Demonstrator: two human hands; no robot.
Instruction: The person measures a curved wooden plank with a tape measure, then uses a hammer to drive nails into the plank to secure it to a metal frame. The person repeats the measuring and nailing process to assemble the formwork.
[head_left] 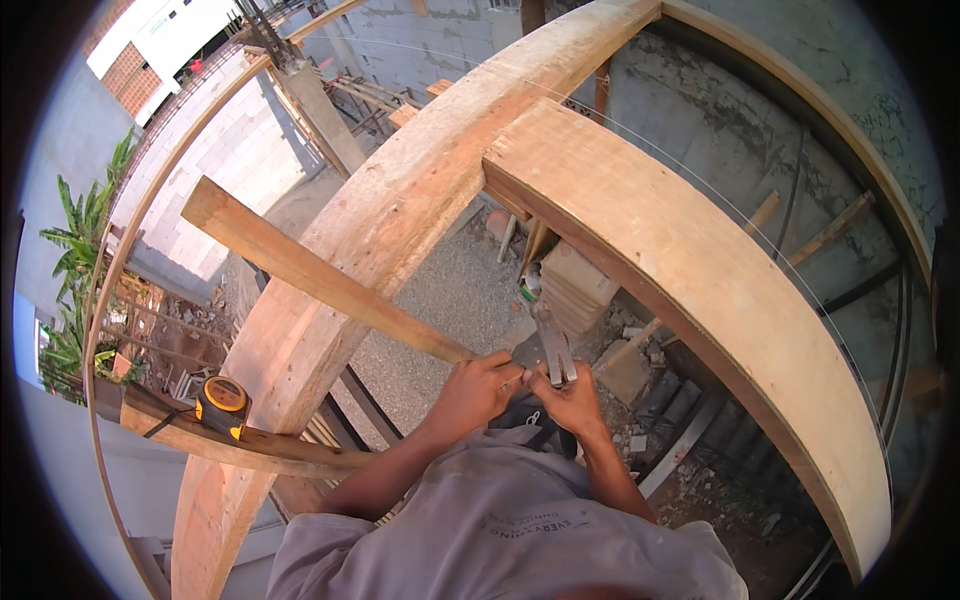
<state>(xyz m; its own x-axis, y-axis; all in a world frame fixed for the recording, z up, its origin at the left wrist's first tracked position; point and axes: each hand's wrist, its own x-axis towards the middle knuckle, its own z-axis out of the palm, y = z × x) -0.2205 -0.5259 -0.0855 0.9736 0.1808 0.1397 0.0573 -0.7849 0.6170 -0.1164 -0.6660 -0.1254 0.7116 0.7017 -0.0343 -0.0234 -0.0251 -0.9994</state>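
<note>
In front of my body, my left hand [482, 388] is closed at the near end of a narrow wooden batten [320, 272]. The batten slants away to the left, across a thick wooden beam. Close beside it, my right hand [570, 400] is closed on a claw hammer [551, 338]. The steel head lies above the fingers, with its split claw toward me; the handle is mostly hidden. Both hands' fingertips nearly meet, and anything small between them is too hidden to make out.
The thick beam [400, 200] runs from lower left to upper right. A wide board [690, 240] joins it and curves down the right side. A yellow and black tape measure [222, 407] sits on a short plank [280, 450]. Concrete blocks [575, 285] and rubble lie below.
</note>
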